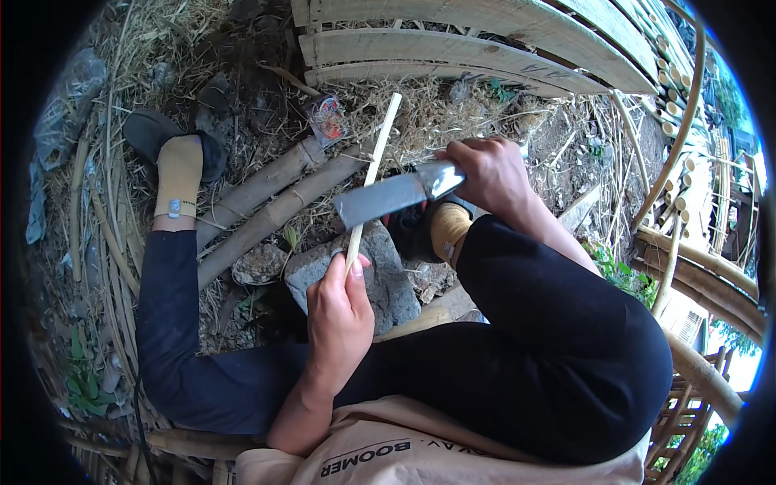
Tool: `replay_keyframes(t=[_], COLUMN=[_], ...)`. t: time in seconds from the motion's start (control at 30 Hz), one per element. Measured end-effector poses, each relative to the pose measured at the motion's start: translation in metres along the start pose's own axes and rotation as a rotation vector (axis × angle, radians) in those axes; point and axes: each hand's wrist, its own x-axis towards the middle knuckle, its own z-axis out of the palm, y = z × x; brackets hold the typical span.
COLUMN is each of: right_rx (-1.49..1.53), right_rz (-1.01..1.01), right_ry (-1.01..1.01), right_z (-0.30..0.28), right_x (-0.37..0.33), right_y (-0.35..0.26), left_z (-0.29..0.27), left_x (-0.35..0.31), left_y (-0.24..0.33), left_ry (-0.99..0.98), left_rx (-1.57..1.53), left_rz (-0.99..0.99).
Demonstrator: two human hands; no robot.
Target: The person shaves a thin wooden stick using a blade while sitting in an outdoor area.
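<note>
My left hand (339,311) is closed round the lower end of a pale bamboo strip (382,137), which slants up and away from me. In my right hand (491,174) is the handle end of a broad cleaver-like knife (384,201). Its grey metal blade reaches left and crosses the strip a little above my left fingers; whether it cuts into the strip I cannot tell. Just beneath the strip and my left hand lies a large grey stone (386,279). My right fingers wrap the grip, hiding most of it.
Two thick bamboo poles (271,206) lie on straw-littered ground left of the stone, by a smaller rock (259,264). A slatted wooden crate (461,52) stands ahead. Bamboo poles (683,174) are stacked at right. My bent legs flank the stone, the right knee (622,364) close.
</note>
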Motion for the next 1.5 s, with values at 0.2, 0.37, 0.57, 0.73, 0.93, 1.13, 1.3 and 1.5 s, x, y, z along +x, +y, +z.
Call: replay_keyframes(t=[0.2, 0.37, 0.57, 0.73, 0.93, 1.13, 1.3, 1.5], right_rx=[0.001, -0.031, -0.257, -0.021, -0.115, 0.057, 0.069, 0.064], right_rz=[0.11, 0.153, 0.401, 0.466, 0.292, 0.184, 0.135, 0.202], right_ry=[-0.042, -0.046, -0.021, 0.14, -0.124, -0.22, -0.2, -0.22], right_z=[-0.006, -0.001, 0.0, -0.045, -0.041, -0.023, -0.019, -0.01], right_x=[0.006, 0.005, 0.013, -0.005, -0.026, -0.009, -0.013, -0.006], right_y=[-0.003, -0.002, 0.03, 0.074, 0.042, 0.001, -0.005, -0.011], left_z=[0.008, 0.01, 0.013, 0.014, 0.009, 0.018, 0.018, 0.019], left_x=[-0.005, -0.008, -0.011, -0.03, -0.013, -0.012, -0.007, -0.007], left_y=[-0.004, -0.002, 0.006, 0.009, 0.003, 0.0, -0.001, 0.001], left_ry=[0.031, 0.042, -0.022, -0.075, -0.064, -0.046, -0.033, 0.009], left_rx=[0.012, 0.06, 0.1, 0.039, 0.047, 0.19, 0.273, 0.322], left_rz=[0.085, 0.089, 0.065, 0.064, 0.034, 0.016, -0.03, -0.031])
